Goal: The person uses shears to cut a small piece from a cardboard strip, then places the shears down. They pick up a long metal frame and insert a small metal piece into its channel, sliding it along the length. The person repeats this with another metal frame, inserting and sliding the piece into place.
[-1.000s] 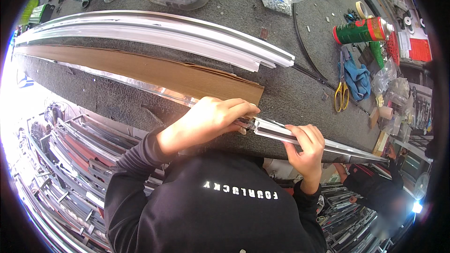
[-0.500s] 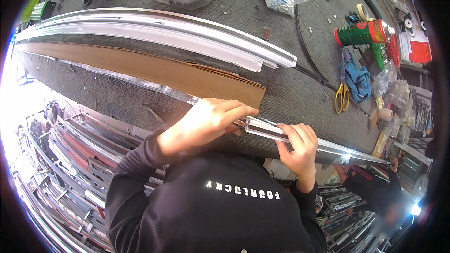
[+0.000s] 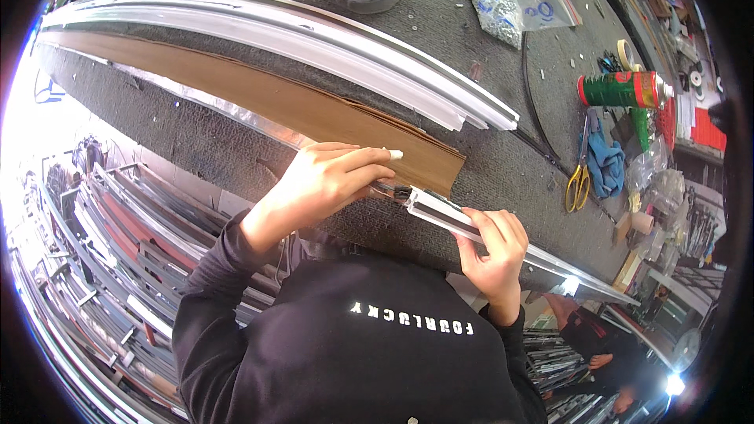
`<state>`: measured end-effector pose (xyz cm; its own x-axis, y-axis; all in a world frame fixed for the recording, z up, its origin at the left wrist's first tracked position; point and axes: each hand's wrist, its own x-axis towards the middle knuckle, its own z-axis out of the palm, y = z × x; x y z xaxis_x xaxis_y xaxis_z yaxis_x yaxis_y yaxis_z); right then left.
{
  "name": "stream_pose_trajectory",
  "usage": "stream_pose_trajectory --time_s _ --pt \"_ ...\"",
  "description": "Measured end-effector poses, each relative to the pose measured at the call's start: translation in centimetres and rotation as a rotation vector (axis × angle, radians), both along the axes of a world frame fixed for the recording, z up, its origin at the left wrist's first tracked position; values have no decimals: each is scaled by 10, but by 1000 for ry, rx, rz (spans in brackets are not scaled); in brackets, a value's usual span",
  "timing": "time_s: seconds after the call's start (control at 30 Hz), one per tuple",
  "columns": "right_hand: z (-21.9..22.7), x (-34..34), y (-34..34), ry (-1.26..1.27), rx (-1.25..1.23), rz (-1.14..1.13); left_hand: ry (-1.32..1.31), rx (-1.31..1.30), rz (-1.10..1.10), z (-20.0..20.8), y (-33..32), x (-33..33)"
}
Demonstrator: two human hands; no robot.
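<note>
A long white, metal-looking profile (image 3: 444, 213) with a dark groove runs from near my left hand towards the lower right. My right hand (image 3: 496, 251) is closed around it a little behind its near end, thumb below and fingers on top. Just off that end, my left hand (image 3: 328, 180) has its fingers curled together. Between them and the profile's end sits a small dark piece (image 3: 399, 193), partly hidden by the fingers. Something small and white (image 3: 393, 155) shows at one left fingertip. Beyond lies a flat strip of brown cardboard (image 3: 345, 118).
More white profiles (image 3: 314, 47) lie farther back on the grey-carpeted bench. Yellow-handled scissors (image 3: 579, 187), a blue cloth (image 3: 605, 161), a green-red spray can (image 3: 624, 89) and a bag of small parts (image 3: 506, 12) lie about. A person (image 3: 601, 345) is at lower right.
My left hand has drawn slightly left, away from the profile's end, showing the dark piece. My right hand keeps its hold. The whole view has shifted a little.
</note>
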<state>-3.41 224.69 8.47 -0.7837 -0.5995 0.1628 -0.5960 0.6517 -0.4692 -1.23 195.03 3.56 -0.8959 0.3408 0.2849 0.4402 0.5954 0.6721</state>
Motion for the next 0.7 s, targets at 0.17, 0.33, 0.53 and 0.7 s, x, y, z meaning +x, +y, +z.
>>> stream_pose_trajectory --time_s 0.17,0.33,0.53,0.7 --pt "-3 -2 -2 16 2 21 7 26 16 3 3 0" --pt "-4 -5 0 -14 -11 34 35 85 40 3 14 4" --pt "0 -9 4 -16 -17 35 61 52 130 4 24 8" --pt "1 -8 2 -53 -28 39 101 52 -7 0 19 3"
